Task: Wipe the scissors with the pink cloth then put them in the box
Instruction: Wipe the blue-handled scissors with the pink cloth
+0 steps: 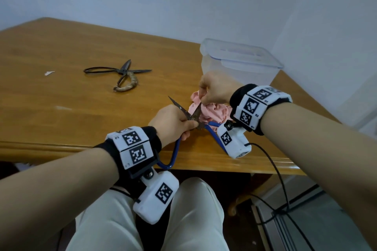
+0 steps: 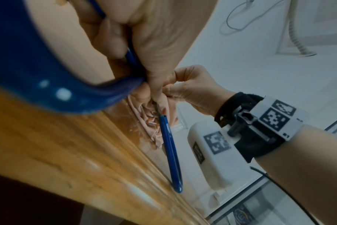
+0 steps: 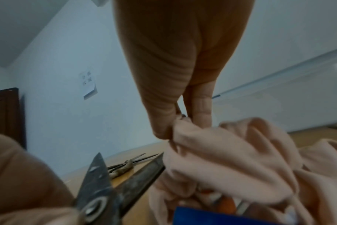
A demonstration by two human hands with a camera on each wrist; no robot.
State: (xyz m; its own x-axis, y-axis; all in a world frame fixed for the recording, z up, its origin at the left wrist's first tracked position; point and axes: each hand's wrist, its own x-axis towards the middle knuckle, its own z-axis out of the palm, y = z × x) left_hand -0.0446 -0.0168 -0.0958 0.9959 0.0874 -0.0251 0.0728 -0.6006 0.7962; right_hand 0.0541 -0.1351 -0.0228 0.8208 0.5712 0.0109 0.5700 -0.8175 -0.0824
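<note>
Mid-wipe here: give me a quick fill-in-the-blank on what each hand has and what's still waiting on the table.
1. The left hand grips the scissors with ____ handles.
2. The right hand pinches the ____ cloth around one blade.
3. A second pair of scissors, dark and rusty, lies on the ____.
4. The clear box stands with its lid ____.

Missing words: blue; pink; table; off

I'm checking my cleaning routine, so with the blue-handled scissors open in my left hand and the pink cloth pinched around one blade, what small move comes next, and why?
Probably draw the right hand along the blade toward its tip, keeping the pink cloth pinched on it. The left hand grips the blue-handled scissors near the pivot, blades open, and both blades look grimy.
</note>
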